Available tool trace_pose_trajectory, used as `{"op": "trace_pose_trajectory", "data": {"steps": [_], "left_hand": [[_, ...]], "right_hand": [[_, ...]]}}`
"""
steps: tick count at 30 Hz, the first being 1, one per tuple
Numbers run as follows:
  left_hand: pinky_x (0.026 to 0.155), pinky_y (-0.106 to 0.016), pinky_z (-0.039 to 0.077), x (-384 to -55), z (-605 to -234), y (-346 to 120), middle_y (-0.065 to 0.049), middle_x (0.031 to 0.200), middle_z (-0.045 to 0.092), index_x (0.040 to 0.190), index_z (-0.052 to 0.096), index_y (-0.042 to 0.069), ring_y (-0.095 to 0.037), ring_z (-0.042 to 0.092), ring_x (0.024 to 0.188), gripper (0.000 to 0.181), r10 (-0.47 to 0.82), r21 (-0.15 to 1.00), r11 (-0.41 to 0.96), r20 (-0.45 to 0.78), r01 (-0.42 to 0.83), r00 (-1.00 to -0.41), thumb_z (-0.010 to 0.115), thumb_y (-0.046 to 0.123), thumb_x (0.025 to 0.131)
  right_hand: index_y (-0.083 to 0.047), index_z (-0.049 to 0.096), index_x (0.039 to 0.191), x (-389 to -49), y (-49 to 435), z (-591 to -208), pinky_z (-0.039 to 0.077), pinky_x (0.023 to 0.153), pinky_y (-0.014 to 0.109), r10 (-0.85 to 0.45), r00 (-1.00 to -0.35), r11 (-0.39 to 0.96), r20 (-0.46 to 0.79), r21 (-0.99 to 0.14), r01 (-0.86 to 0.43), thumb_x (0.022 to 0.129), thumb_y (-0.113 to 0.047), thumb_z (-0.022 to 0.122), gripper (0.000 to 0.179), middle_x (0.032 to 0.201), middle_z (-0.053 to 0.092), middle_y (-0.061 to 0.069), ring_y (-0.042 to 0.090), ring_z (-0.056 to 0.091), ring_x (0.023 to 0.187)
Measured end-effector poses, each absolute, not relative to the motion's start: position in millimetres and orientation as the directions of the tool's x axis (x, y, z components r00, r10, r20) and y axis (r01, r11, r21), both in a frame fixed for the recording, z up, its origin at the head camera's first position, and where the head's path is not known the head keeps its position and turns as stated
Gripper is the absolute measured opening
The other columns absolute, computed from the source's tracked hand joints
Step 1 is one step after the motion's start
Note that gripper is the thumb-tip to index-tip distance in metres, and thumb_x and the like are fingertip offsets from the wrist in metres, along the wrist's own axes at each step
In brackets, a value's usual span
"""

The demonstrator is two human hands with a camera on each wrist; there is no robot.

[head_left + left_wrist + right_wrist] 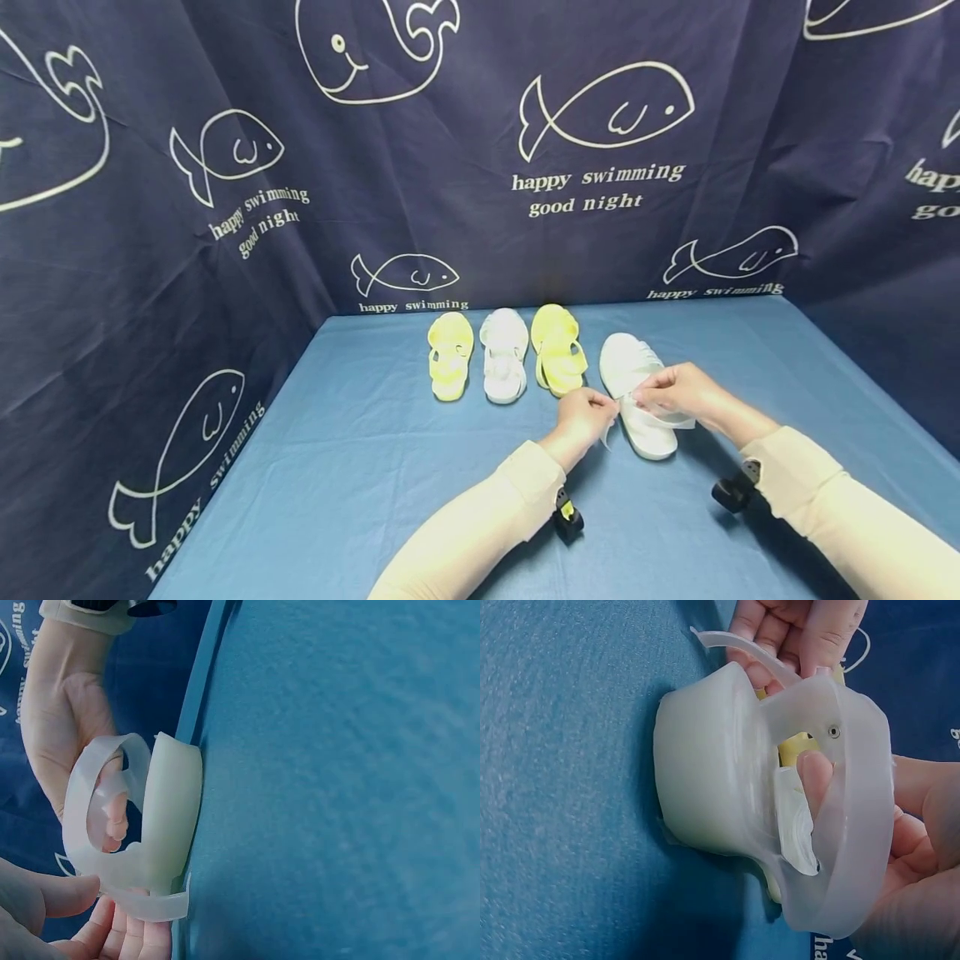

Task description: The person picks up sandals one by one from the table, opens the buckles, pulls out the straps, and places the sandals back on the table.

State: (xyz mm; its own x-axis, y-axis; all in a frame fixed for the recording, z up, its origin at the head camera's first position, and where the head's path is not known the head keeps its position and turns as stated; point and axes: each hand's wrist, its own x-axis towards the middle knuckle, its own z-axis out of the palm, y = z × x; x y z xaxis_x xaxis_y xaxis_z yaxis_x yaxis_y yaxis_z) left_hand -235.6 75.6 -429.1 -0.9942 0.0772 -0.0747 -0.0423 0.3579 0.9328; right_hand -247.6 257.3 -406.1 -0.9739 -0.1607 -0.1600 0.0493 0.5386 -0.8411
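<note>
A white sandal (651, 442) with a translucent strap lies on the blue table, toe pointing away. At its left side my left hand (581, 423) pinches the strap, whose loose tail (739, 641) hangs past the fingers in the right wrist view. My right hand (678, 392) reaches over from the right and grips the strap near the forefoot. One right fingertip (815, 780) shows inside the strap loop, the other fingers outside it. The heel strap (79, 802) arches over the sole (172, 810). A small round metal snap (834, 732) sits in the strap.
Left of the sandal stand a yellow sandal (555, 333), another white sandal (504, 329) and another yellow sandal (450, 333) in a row. Behind the table hangs a dark blue curtain (480, 208) printed with fish. A black camera (567, 521) hangs below the left wrist.
</note>
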Motion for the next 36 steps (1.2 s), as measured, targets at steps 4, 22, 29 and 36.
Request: {"op": "trace_pose_trajectory", "data": {"steps": [4,22,29,36], "left_hand": [[0.046,-0.019,0.039,-239.1,-427.0,74.4,-0.003,0.062,0.068,0.072,0.073,0.006,-0.006,0.055,0.053,0.012,0.090,0.913,0.407,-0.036,0.004,-0.995,0.073,0.010,0.084],[0.050,-0.017,0.042,-244.8,-427.8,76.1,-0.001,0.063,0.068,0.074,0.075,0.005,-0.003,0.053,0.054,0.010,0.081,0.916,0.399,0.018,0.049,-0.997,0.075,0.011,0.083],[0.049,-0.015,0.041,-244.2,-428.1,78.9,-0.001,0.063,0.067,0.075,0.075,0.005,-0.001,0.051,0.053,0.009,0.070,0.918,0.393,0.032,0.057,-0.997,0.076,0.009,0.082],[0.051,-0.015,0.043,-243.8,-428.3,80.7,-0.002,0.064,0.067,0.075,0.075,0.005,-0.001,0.050,0.054,0.007,0.084,0.912,0.400,0.060,0.089,-0.995,0.076,0.009,0.081]], "right_hand": [[0.005,0.071,0.104,-248.7,256.3,-407.6,0.047,0.061,0.021,-0.132,-0.979,0.562,-0.154,-0.826,0.054,0.086,-0.022,0.073,0.032,0.075,0.066,-0.010,0.005,0.054,0.068],[0.005,0.068,0.113,-247.2,255.3,-408.1,0.052,0.076,0.022,-0.163,-0.971,0.518,-0.173,-0.853,0.065,0.087,-0.023,0.073,0.039,0.103,0.072,0.003,0.002,0.057,0.086],[0.004,0.068,0.114,-246.9,258.0,-407.2,0.051,0.074,0.022,-0.174,-0.966,0.520,-0.192,-0.851,0.076,0.088,-0.025,0.072,0.039,0.101,0.071,0.000,0.003,0.055,0.083],[0.005,0.069,0.111,-246.8,260.1,-407.1,0.052,0.073,0.024,-0.178,-0.963,0.537,-0.204,-0.840,0.078,0.090,-0.026,0.070,0.038,0.095,0.069,-0.004,0.006,0.055,0.080]]}}
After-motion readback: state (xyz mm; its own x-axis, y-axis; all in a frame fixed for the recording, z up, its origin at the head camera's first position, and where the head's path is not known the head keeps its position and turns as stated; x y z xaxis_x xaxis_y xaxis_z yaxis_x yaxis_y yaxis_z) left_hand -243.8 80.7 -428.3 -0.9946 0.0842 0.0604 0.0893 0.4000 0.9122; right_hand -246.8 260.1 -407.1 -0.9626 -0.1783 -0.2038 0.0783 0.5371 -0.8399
